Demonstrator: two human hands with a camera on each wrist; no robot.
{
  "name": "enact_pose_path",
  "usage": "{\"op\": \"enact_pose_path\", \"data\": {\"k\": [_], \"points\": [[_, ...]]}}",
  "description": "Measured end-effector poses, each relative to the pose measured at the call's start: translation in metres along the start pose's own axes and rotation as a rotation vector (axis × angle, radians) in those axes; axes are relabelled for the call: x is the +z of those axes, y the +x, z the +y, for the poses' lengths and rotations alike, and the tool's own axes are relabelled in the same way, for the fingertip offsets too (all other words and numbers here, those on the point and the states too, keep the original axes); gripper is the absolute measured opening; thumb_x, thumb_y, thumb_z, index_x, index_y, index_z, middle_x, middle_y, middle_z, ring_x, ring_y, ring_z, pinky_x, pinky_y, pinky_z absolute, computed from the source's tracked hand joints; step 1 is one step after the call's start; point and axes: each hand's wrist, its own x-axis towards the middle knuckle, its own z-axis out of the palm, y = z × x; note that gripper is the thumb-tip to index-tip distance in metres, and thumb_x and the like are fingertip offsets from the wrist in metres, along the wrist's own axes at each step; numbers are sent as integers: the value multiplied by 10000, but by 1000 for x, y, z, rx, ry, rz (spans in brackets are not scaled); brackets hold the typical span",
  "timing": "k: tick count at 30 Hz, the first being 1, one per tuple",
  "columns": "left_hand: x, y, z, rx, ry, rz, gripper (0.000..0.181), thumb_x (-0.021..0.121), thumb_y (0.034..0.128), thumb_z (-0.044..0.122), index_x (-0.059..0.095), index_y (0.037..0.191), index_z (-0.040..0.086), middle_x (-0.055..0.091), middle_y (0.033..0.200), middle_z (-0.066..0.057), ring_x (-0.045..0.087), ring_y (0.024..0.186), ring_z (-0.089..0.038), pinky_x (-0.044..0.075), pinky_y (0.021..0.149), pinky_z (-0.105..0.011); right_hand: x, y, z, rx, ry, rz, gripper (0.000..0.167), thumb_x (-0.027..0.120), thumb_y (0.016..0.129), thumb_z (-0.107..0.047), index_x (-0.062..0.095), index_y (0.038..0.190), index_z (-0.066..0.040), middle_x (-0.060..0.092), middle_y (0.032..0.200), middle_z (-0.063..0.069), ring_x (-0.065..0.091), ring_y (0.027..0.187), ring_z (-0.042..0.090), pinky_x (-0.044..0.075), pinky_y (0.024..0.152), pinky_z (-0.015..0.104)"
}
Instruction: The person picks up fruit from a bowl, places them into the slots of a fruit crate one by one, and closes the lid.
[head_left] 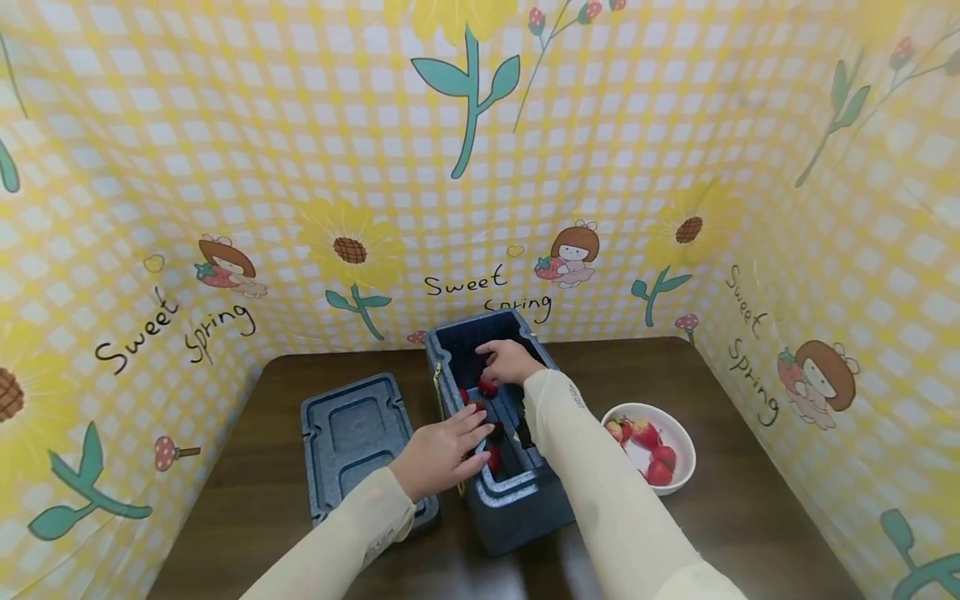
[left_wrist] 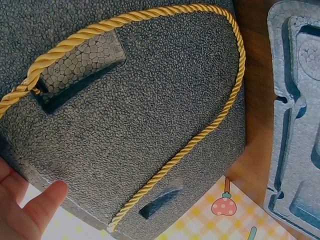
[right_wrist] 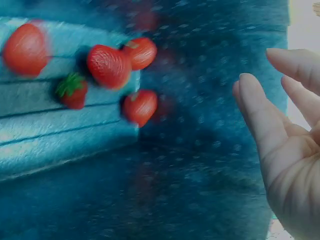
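Note:
A dark foam box without its lid stands in the middle of the table. Several red strawberries lie on its ridged floor, one with green leaves showing in the right wrist view. Over the far part of the box is my right hand, fingers spread and holding nothing; the right wrist view shows the gap between thumb and fingers. My left hand rests on the box's left rim with extended fingers reaching over the inside. Partly below these fingers is another strawberry.
The grey foam lid lies on the table left of the box. To the right stands a white bowl with several strawberries. A yellow twisted rope hangs along the box's side. Patterned cloth surrounds the brown table.

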Motion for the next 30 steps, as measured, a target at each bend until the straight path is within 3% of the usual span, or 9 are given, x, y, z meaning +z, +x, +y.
{"op": "enact_pose_path", "data": {"k": [8,12,15,19,21,24,30], "points": [[4,2,-4,-1,38,31,455,521,967,350,592,1314,65,518,1388,-111,452,1308,-257,429,991,-401,-28,-9,-16,4,-39,-4,471,639,862,27,551,1323,-22,593,1197,234,668,925,290,559,765,335],[5,-1,-4,-8,71,66,443,542,952,346,613,1295,76,539,1370,-105,473,1292,-255,458,965,-406,-46,-17,-13,-14,-79,0,466,641,850,39,560,1307,-6,596,1179,238,646,879,268,560,712,325],[7,-8,-4,-11,78,87,430,566,934,348,639,1266,86,562,1342,-112,491,1274,-272,472,948,-410,-57,-27,-5,-26,-123,-4,450,659,835,21,580,1278,16,629,1117,218,599,788,233,528,663,308],[9,-13,-4,-6,93,108,412,572,923,363,671,1227,103,594,1298,-128,510,1250,-309,477,940,-425,-70,-40,11,-54,-134,-2,434,667,793,5,613,1221,50,654,1123,218,607,824,206,500,657,281],[8,-12,-4,-2,99,112,413,560,927,376,675,1223,112,596,1295,-129,508,1250,-322,472,946,-434,-80,-46,20,-48,-128,7,437,673,772,-4,626,1203,47,646,1155,223,620,882,203,508,637,282],[9,-7,-4,0,99,108,420,539,940,388,668,1235,118,583,1309,-140,490,1264,-340,462,958,-443,-98,-55,33,-10,-152,21,455,690,760,-37,630,1207,25,648,1151,220,625,845,213,515,576,315],[10,-1,-4,-8,57,104,435,534,944,386,652,1255,105,572,1322,-143,471,1278,-347,442,980,-449,-132,-79,65,24,-178,37,493,720,769,-65,589,1227,65,704,942,150,604,711,175,503,549,330]]}}
